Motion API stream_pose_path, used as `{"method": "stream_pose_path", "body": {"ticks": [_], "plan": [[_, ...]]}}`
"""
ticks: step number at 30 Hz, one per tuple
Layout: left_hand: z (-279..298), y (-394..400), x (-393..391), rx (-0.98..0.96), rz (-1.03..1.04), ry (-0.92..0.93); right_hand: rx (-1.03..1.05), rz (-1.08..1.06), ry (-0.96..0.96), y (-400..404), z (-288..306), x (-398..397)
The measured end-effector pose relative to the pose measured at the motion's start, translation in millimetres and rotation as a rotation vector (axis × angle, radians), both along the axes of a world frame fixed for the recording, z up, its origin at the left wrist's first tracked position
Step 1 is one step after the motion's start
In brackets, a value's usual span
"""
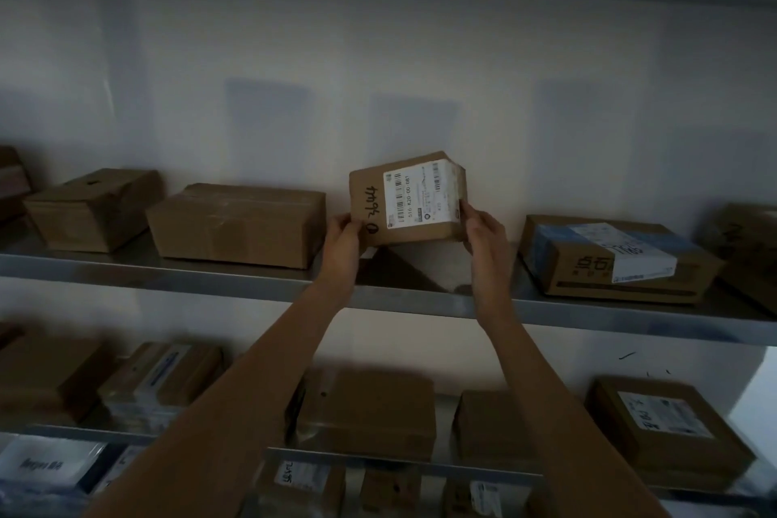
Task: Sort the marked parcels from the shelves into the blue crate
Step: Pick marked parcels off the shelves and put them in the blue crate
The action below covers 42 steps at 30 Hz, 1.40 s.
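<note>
Two bare forearms reach up from the bottom edge toward the upper shelf (252, 286), the landmark here. At the far left of that shelf sits a small brown box (94, 208), and just right of it a longer plain carton (237, 223), both resting flat on the shelf. Next comes the left hand (344, 236), fingers curled around the lower left corner of the marked parcel (408, 198). The parcel is lifted and tilted above the middle of the shelf, its face turned toward the camera, showing a white barcode label and handwritten black marks along its left side. The right hand (485, 231) is closed on the parcel's lower right corner, thumb on the front face. Farther right on the shelf lies a taped box (614, 257) with blue and white tape, flat and apart from the parcel.
</note>
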<state>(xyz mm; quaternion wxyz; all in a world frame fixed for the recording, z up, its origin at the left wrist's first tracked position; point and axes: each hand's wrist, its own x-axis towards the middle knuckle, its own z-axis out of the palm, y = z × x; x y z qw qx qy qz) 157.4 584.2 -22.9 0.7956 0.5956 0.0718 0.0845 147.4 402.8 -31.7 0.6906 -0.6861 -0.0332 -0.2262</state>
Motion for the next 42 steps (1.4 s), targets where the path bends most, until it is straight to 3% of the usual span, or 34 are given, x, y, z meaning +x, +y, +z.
{"method": "stream_pose_path", "body": {"ticks": [9, 14, 18, 25, 34, 36, 39, 42], "plan": [[2.5, 0.1, 2.7, -0.053, -0.014, 0.002, -0.053, 0.039, -0.13, 2.2, -6.7, -5.3], [0.9, 2.3, -2.6, -0.089, -0.052, -0.055, -0.161, 0.023, -0.051, 1.5, -5.7, -6.9], [2.2, 1.6, -4.9, -0.111, -0.029, -0.012, -0.135, -0.067, 0.02, 4.3, -6.4, -3.6], [3.0, -8.6, -10.6, 0.194, -0.015, -0.053, -0.041, -0.103, 0.086, 4.1, -9.5, 5.7], [9.1, -20.2, -25.3, 0.331, -0.036, -0.112, -0.073, -0.216, 0.004, 12.3, -10.4, 0.1], [13.3, -18.8, -38.5, 0.335, 0.025, -0.196, -0.126, -0.297, -0.121, 17.9, -5.9, -6.7], [25.5, 8.2, -53.6, 0.461, 0.153, -0.474, -0.262, -0.377, -0.379, 39.8, 10.5, -15.2], [41.4, 57.9, -54.2, 0.62, 0.329, -0.605, -0.346, -0.266, -0.462, 88.2, 28.4, -22.4]]}}
